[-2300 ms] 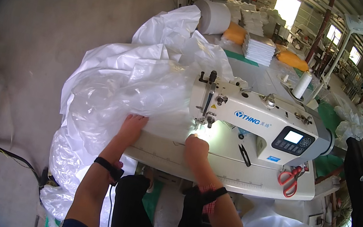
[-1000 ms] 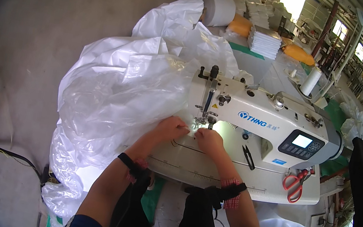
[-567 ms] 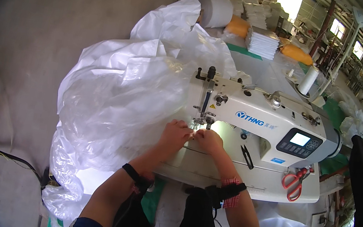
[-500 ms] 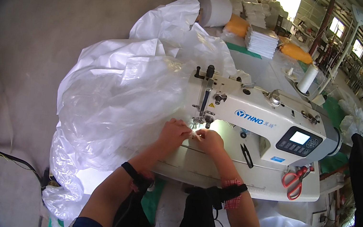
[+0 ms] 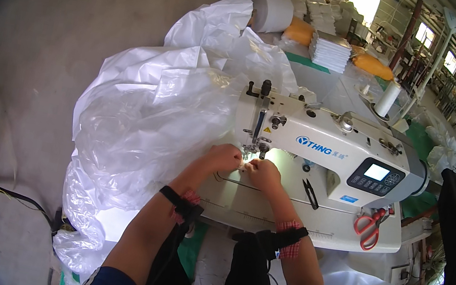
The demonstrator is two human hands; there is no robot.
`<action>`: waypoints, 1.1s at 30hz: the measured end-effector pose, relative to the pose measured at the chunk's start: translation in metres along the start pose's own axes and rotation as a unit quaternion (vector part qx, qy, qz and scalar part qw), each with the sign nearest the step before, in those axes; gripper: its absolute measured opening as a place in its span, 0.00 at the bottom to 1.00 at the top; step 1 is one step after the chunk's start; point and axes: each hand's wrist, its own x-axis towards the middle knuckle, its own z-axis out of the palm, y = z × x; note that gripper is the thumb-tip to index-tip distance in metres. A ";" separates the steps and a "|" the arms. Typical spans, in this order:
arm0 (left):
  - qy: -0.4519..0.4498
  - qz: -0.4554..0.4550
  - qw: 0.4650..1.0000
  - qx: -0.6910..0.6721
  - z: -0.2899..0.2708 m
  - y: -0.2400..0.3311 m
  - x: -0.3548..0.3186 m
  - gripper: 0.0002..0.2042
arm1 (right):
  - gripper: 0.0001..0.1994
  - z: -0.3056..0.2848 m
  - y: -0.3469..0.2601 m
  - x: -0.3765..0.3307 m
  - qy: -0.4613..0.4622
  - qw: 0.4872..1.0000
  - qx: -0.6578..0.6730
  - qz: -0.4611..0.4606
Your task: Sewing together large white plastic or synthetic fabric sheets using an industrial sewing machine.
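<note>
In front of the needle area of a white sewing machine (image 5: 326, 137), my two hands are close together. My left hand (image 5: 226, 158) is closed, its fingers curled just left of the presser foot. To the right of it, my right hand (image 5: 263, 174) is pinched, fingertips toward the lit spot under the needle. Whatever is between the fingers is too small and too washed out by the lamp to name. A large heap of white translucent plastic sheeting (image 5: 154, 111) lies left of the machine, reaching close to my left hand.
Black thread snips (image 5: 310, 194) and red-handled scissors (image 5: 368, 229) lie on the machine table (image 5: 263, 217) to the right. A white thread cone (image 5: 387, 99) stands behind the machine. Farther back are a big white roll (image 5: 272, 13), stacked white sheets (image 5: 329, 52) and orange bundles (image 5: 372, 65).
My left hand has risen slightly and turned, its fingers curling tighter beside the needle. The right hand has shifted slightly up and stays pinched. Sheeting and tools look the same.
</note>
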 end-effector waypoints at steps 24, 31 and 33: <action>0.176 -0.027 0.963 0.202 0.004 0.014 -0.028 0.08 | 0.17 0.007 -0.006 0.018 -0.003 0.993 -0.080 0.083; 0.268 0.215 0.933 0.107 0.021 0.033 -0.057 0.10 | 0.13 -0.009 -0.023 0.015 -0.055 0.978 0.016 0.199; 0.253 0.223 0.936 0.099 0.024 0.006 -0.048 0.11 | 0.14 -0.012 -0.025 0.013 -0.054 0.981 0.018 0.187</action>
